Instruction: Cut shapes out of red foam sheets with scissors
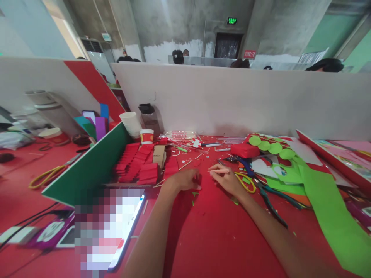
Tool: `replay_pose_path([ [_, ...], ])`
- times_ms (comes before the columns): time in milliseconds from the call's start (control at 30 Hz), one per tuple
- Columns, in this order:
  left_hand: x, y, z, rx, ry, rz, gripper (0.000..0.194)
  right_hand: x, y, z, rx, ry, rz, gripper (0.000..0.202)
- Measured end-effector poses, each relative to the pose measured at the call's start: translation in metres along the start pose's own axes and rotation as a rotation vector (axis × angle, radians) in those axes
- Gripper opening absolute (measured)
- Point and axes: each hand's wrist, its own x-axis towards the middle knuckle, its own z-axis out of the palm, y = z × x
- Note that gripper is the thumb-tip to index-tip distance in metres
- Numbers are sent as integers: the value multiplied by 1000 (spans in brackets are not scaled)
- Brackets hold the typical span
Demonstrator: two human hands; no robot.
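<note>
Over the middle of the red table (214,239), my left hand (184,180) has its fingers curled down near small green scraps (194,197); whether it pinches anything is too small to tell. To the right, my right hand (225,177) is bent with thumb and fingers drawn together around a slim, pale stick-like tool (219,170). A gap of red surface lies between the two hands. Just right of my right hand are yellow-handled scissors (246,183). Stacks of folded red pieces (136,164) lie beyond my left hand, to the left.
A phone with a blurred screen (116,231) lies front left beside a green divider (89,166). Paper cups (146,136) and a bottle (149,117) stand at the back. Pliers (271,204), green sheets (321,197) and a red bundle (245,150) lie right. A white partition (232,100) closes the back.
</note>
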Motion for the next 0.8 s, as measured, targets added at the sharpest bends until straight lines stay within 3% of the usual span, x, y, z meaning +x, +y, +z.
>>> replay_pose_path([
  [100, 2, -2, 2, 36, 30, -5, 34, -5, -1, 14, 95, -47, 81, 14],
  [233, 6, -3, 5, 28, 34, -9, 30, -11, 4, 24, 90, -5, 126, 8],
  [633, 7, 0, 8, 18, 9, 56, 31, -11, 11, 24, -3, 6, 67, 13],
  [800, 10, 0, 12, 3, 37, 1, 37, -11, 10, 23, 22, -2, 84, 11],
])
